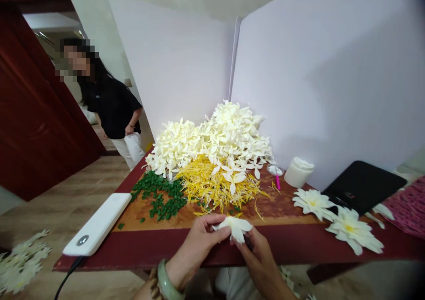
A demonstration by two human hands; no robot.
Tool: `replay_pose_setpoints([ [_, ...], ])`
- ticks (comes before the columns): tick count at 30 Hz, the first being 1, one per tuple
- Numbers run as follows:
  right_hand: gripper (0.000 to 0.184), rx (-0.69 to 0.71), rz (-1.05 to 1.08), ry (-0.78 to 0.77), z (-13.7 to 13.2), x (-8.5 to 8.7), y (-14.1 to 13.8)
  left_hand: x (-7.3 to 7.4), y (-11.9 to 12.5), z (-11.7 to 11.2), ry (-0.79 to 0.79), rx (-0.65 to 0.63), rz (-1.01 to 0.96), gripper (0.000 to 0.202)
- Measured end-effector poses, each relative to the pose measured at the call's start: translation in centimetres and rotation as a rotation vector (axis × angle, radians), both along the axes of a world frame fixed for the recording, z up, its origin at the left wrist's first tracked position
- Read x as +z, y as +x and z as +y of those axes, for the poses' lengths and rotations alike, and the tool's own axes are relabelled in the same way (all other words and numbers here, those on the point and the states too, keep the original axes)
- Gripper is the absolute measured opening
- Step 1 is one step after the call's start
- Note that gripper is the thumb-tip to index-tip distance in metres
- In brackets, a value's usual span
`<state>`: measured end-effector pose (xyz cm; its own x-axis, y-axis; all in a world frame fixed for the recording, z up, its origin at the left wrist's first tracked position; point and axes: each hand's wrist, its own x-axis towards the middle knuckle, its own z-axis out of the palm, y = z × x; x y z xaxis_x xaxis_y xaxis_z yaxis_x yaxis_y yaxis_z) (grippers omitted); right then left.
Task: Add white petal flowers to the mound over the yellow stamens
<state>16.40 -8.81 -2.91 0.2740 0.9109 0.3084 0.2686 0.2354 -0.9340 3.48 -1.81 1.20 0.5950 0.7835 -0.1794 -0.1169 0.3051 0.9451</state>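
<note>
Between my two hands, just above the table's front edge, is a white artificial flower petal piece (237,228). My left hand (202,242) pinches its left side between thumb and fingers; a green bangle and a beaded bracelet circle that wrist. On the other side, the fingers of my right hand (257,253) close on the lower right of the same piece. Beyond the hands lies a heap of yellow stamens (212,182), with a few white petal pieces on top. Green small parts (162,198) are scattered to its left, and a tall pile of white petal pieces (212,136) rises behind.
A white power bank (98,225) with a black cable lies at the left. On the right are a white jar (299,171), a small dish (275,170), a pink stick (278,182), finished-looking flowers (353,229) and a black flat device (363,185). A person (109,101) stands by the doorway.
</note>
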Motion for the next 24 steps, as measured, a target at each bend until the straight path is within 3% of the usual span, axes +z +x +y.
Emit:
replay_pose_setpoints([
  [4, 0.013, -0.113, -0.031, 0.014, -0.1, -0.3, 2.9, 0.5, 0.2, 0.9, -0.006, -0.01, -0.012, 0.041],
  [9, 0.02, -0.283, 0.024, 0.003, 0.0, -0.9, 6.2, 0.7, 2.3, 4.8, 0.306, 0.108, 0.249, 0.026],
  [16, 0.021, -0.335, -0.04, -0.011, -0.2, -1.9, 6.4, 0.9, 7.0, 10.9, 0.53, 0.291, 0.538, 0.022],
  [20, 0.019, -0.333, -0.198, -0.007, -0.4, -2.0, 6.3, 0.7, 8.4, 11.7, 0.581, 0.288, 0.64, 0.018],
  [24, 0.017, -0.324, -0.277, -0.01, -0.6, -1.4, 6.2, 1.3, 7.8, 11.2, 0.613, 0.257, 0.631, 0.017],
])
